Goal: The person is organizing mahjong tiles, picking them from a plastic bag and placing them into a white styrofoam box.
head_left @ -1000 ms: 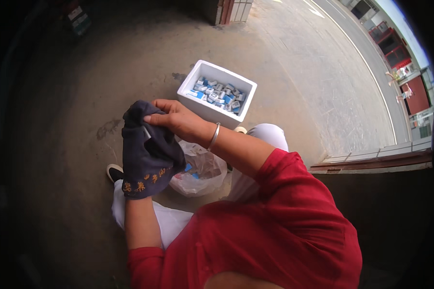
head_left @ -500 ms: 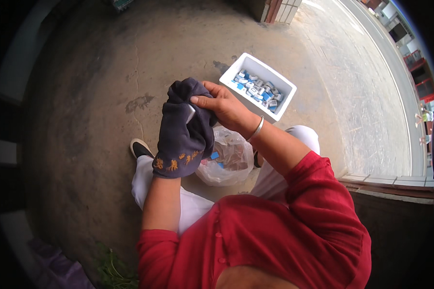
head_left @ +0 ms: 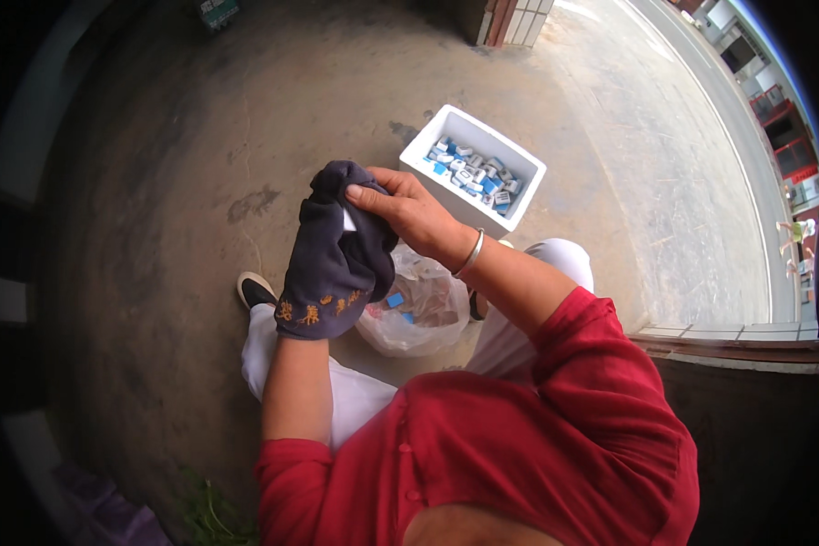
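Note:
A dark purple-grey cloth point(head_left: 332, 264) with orange marks along its lower edge wraps my left hand, hiding the palm and fingers. Only my left forearm point(head_left: 296, 387) shows below it. At the top of the cloth, my right hand point(head_left: 411, 214), with a silver bangle at the wrist, pinches a fold between thumb and fingers. A small white piece point(head_left: 348, 221) peeks out of the folds just under my right thumb. Its kind cannot be made out. Below my hands, between my legs, sits a clear plastic bag point(head_left: 400, 338) with blue pieces inside.
Ahead to the right, a white foam box point(head_left: 493, 138) holds many small blue-and-white blocks point(head_left: 473, 173) on the concrete floor. A tiled pillar point(head_left: 523, 23) stands at the far side. Green leaves point(head_left: 211, 514) and purple fabric point(head_left: 118, 514) lie at lower left. A road runs along the right.
The whole view has shifted slightly, with the box and bag now a little further left. My right hand keeps its pinch on the cloth, and the white piece still shows in the folds.

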Tool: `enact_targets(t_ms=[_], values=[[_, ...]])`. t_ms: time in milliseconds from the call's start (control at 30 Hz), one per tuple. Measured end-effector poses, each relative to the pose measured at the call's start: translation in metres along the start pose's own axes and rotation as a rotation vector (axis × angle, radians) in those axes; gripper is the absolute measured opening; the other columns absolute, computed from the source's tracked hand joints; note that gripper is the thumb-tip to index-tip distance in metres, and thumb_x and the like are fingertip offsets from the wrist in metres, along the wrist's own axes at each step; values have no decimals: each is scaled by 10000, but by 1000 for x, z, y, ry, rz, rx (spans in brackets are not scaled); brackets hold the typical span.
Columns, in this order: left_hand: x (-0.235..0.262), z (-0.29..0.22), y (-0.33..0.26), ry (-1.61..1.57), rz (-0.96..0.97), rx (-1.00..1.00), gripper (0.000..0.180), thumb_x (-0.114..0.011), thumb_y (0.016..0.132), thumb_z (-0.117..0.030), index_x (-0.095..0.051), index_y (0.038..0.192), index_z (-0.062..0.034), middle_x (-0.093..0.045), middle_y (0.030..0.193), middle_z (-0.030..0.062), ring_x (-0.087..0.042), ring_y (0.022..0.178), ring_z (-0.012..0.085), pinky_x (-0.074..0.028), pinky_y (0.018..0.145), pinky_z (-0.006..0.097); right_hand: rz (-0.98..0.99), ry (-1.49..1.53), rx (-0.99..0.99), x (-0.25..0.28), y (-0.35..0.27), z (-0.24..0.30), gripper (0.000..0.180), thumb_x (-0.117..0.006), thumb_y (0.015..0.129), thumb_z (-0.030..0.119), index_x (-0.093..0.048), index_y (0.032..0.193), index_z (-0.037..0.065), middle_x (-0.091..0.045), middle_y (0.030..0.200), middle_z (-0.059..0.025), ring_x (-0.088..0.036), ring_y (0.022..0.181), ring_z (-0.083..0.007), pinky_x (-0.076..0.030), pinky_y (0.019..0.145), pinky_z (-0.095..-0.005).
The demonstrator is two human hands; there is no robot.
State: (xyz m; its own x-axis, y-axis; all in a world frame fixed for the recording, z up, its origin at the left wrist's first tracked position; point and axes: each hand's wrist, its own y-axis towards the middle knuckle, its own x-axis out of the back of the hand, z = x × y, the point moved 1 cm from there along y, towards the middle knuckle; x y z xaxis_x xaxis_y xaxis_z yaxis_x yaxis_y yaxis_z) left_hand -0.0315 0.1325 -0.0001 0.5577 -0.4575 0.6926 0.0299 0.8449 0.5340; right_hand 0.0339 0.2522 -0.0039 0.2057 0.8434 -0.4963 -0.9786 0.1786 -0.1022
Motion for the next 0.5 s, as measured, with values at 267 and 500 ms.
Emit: enact_targets(t_ms=[267,500], values=[[-26,0,-4,-585,371,250,109,-642,665,-74,-563,740,-70,-575,879,110,-553,896,311,-440,743,378,-51,-580,169,-11,-7,-15,342,-687,909,231,-584,1146,7,-645,990,-38,-594,939,-83,-489,849,-245],[-21,-19,-9,-1902,-252,1001,209,-509,931,-108,-559,1125,-50,-570,1109,91,-560,1069,210,-441,937,321,-83,65,69,3,7,-4,324,-628,947,253,-610,1126,-16,-667,980,-40,-619,852,-89,-518,764,-238]])
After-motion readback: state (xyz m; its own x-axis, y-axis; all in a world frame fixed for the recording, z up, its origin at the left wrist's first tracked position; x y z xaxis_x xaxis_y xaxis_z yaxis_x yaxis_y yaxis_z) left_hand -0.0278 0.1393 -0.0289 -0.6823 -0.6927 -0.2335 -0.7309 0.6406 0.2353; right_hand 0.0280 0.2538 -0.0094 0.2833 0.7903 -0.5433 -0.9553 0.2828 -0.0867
